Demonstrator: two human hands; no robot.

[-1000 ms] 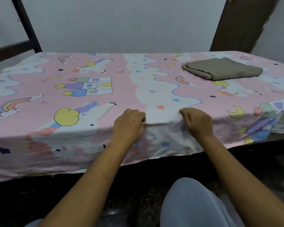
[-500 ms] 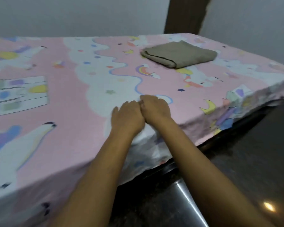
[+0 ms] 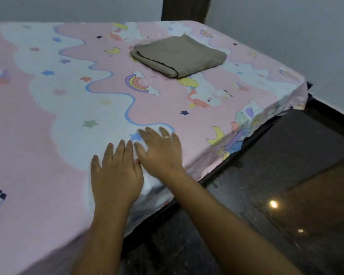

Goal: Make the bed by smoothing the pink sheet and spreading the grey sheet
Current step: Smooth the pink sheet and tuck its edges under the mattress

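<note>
The pink sheet, printed with rainbows, stars and moons, covers the bed and hangs over its near edge. The grey sheet lies folded in a flat stack on the far right part of the bed. My left hand lies flat on the pink sheet near the bed's front edge, fingers straight. My right hand presses flat on the sheet just beside it, fingers spread, a ring on one finger. Both hands are well short of the grey sheet.
A dark polished floor runs along the bed's right and near side. Pale walls stand behind, with a dark wooden post at the far edge. The bed corner is at the right.
Both hands have let go of the sheet's edge, come together and now lie flat with fingers straight. The view has swung right and closer to the bed.
</note>
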